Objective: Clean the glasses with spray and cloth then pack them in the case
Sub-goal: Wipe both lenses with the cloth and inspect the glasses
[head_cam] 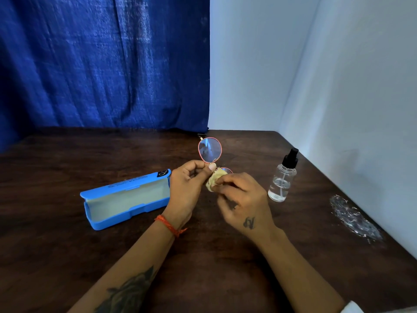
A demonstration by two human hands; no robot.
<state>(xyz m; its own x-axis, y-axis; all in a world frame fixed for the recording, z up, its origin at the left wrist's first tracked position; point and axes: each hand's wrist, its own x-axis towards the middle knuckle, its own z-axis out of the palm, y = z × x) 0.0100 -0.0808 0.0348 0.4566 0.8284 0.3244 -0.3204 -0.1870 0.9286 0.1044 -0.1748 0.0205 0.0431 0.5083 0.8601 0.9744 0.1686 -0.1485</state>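
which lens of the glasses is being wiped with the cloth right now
The near lens, mostly hidden under the yellow cloth pinched in the right hand. The far lens stands uncovered, above the left hand gripping the frame's middle.

The glasses (210, 150) have a thin pink-red rim. The cloth (213, 180) is pale yellow. The open case (126, 197) is bright blue, lined pale grey. The spray bottle (282, 177) is clear with a black top. Dark brown wood-grain surface (67, 245); deep blue curtain (101, 64); orange wrist thread (168, 225).

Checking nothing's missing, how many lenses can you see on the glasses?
2. One lens is clear above the left hand; the other is mostly under the cloth.
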